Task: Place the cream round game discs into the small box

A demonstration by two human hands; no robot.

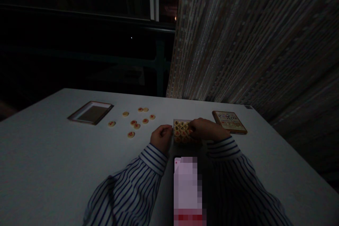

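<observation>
A small box (174, 142) stands in front of me, filled with rows of round Chinese chess pieces (182, 128) marked in red and black characters. My right hand (208, 129) reaches over its right side, fingers pinched together at a piece among the rows. Its palm and wrist cover that part of the box. Close to the box's left edge, my left hand (161, 138) is curled closed; whatever its fingers may hold is hidden. Several loose Chinese chess pieces (133, 123) lie scattered on the white table to the left, some with red characters facing up.
An open, shallow box part (91, 123) lies at the table's (53, 155) far left. A decorated flat lid or box (230, 122) rests at the right. Nearest me is a lit phone (186, 183), its screen pixelated. A string curtain (212, 42) hangs behind the table. The room is dim.
</observation>
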